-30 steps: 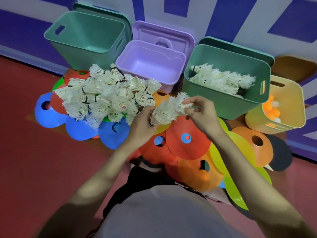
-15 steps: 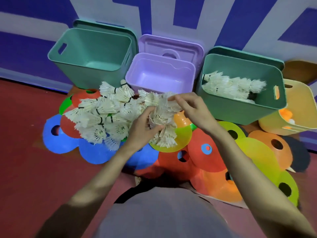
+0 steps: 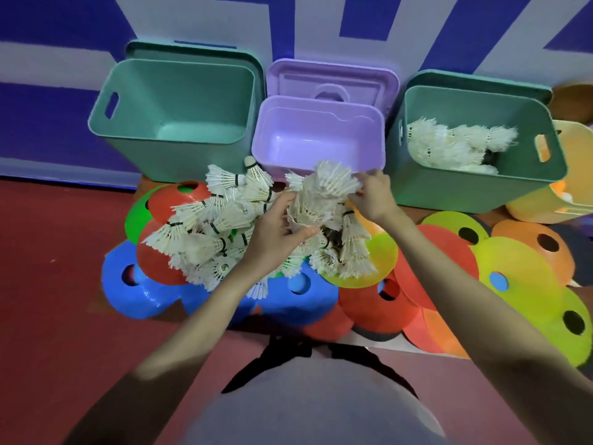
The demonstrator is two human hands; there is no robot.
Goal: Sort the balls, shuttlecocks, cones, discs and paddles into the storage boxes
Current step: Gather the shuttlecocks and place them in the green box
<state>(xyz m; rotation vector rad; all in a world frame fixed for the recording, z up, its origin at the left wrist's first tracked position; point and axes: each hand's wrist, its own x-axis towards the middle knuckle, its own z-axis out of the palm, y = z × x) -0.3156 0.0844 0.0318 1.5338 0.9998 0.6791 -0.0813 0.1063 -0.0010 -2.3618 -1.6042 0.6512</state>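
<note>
Nearest me, my two forearms reach out over the spread of flat discs (image 3: pixel 442 268) on the red floor (image 3: pixel 48 300). My left hand (image 3: pixel 272 231) has its fingers curled around the lower end of a bunch of shuttlecocks (image 3: pixel 316 200), thumb pressed against it. My right hand (image 3: pixel 373 195) pinches the feathered top of the same bunch, just in front of the purple box (image 3: pixel 317 136). Left of the bunch, a loose pile of shuttlecocks (image 3: pixel 211 232) lies on the discs. Beyond, left of the purple box, I see an open green box (image 3: pixel 179 117); right of it, a second green box (image 3: pixel 478 139) with shuttlecocks inside.
</note>
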